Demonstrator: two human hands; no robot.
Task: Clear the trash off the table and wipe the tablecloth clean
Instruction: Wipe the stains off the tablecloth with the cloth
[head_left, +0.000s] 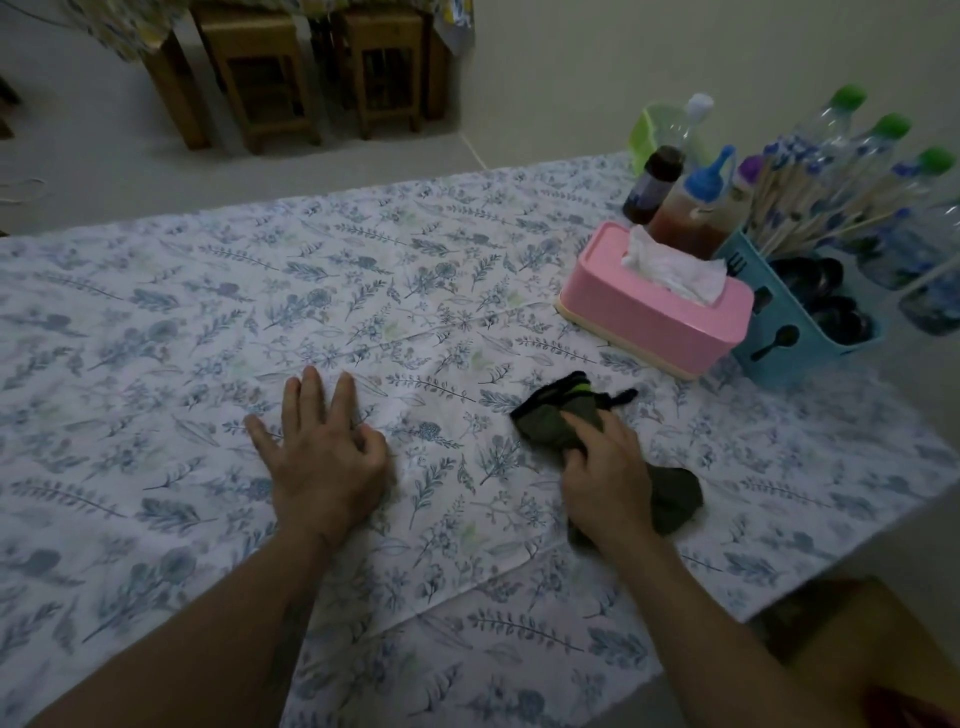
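Observation:
A white tablecloth (415, 291) with a blue leaf print covers the table. My left hand (324, 457) lies flat on it near the middle, fingers spread, index finger curled, holding nothing. My right hand (608, 478) presses down on a dark olive rag (550, 410) with a black and green edge, gripping it against the cloth. Part of the rag sticks out behind the hand at the right. No loose trash shows on the cloth.
At the right stand a pink tissue box (654, 317), sauce bottles (685, 208), a blue cutlery caddy (795, 338) with chopsticks, and water bottles (914, 223). Wooden stools (260, 78) stand across the floor. A brown stool (852, 639) is at the near right corner.

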